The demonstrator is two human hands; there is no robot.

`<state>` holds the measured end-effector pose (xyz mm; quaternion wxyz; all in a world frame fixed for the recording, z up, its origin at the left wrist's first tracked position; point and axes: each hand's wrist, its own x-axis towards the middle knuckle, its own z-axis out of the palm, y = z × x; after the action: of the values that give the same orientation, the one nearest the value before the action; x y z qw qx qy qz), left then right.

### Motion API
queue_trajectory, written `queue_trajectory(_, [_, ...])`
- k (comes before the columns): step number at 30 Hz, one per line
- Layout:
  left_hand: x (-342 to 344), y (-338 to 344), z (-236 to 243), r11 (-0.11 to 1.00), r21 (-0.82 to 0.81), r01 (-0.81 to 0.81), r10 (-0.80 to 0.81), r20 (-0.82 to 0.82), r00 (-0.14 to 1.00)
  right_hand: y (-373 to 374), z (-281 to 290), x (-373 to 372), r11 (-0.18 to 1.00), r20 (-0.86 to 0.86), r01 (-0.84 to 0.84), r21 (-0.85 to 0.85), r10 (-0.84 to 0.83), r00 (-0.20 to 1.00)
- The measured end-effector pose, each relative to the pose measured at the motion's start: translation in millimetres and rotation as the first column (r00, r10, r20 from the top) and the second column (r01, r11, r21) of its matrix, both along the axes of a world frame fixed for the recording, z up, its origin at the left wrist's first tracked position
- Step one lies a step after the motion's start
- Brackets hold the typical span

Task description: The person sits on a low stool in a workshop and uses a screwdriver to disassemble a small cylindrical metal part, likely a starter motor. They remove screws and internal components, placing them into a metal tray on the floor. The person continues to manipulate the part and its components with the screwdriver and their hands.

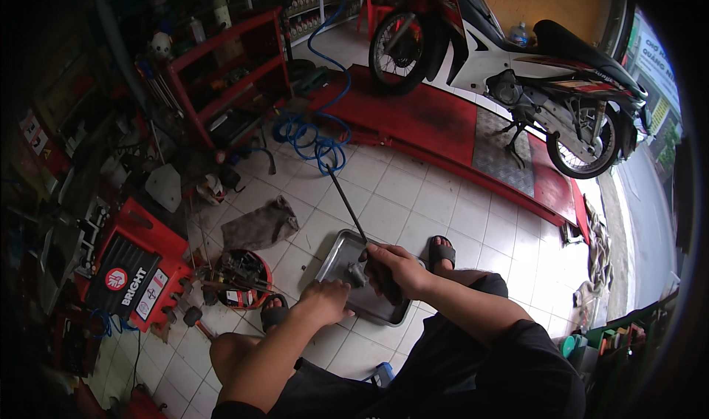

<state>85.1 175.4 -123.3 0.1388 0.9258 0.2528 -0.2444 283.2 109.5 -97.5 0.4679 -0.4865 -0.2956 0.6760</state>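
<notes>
Dark-grey rod (pixel 347 204), ctr frame, prob. stiff + slick, best held low, where R hand (pixel 396 267) clamps fingers round it; L hand (pixel 323 301) over tray (pixel 334 261), grip: can't tell.

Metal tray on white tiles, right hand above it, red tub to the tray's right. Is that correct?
The side is wrong: the head view shows the red tub left of the metal tray. The tray does sit on white tiles, right hand above it.
</notes>
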Motion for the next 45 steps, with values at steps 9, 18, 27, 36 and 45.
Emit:
queue_trajectory(9, [0.1,0.7,-2.9,1.000,-0.002,-0.003,0.003,0.027,1.000,-0.1,-2.6,0.3,1.000,-0.007,0.011,-0.006,-0.011,1.000])
queue_trajectory(18, [-4.7,0.1,-5.4,1.000,0.003,-0.011,0.011,0.051,0.999,0.9,-1.5,-1.1,1.000,-0.022,-0.006,-0.003,0.006,1.000])
queue_trajectory(27, [-0.3,0.4,0.3,1.000,-0.011,-0.010,0.011,0.046,0.999,-0.6,0.6,0.4,1.000,-0.002,0.005,-0.027,-0.005,1.000])
queue_trajectory(36, [-1.8,0.2,-2.5,1.000,-0.009,-0.013,0.014,0.047,0.999,-0.6,1.3,-0.2,1.000,-0.020,-0.007,-0.004,0.007,1.000])
queue_trajectory(45, [-1.7,0.6,-3.5,1.000,-0.006,-0.012,0.012,0.045,0.999,0.6,0.9,-1.4,1.000,-0.018,0.021,-0.017,-0.021,1.000])
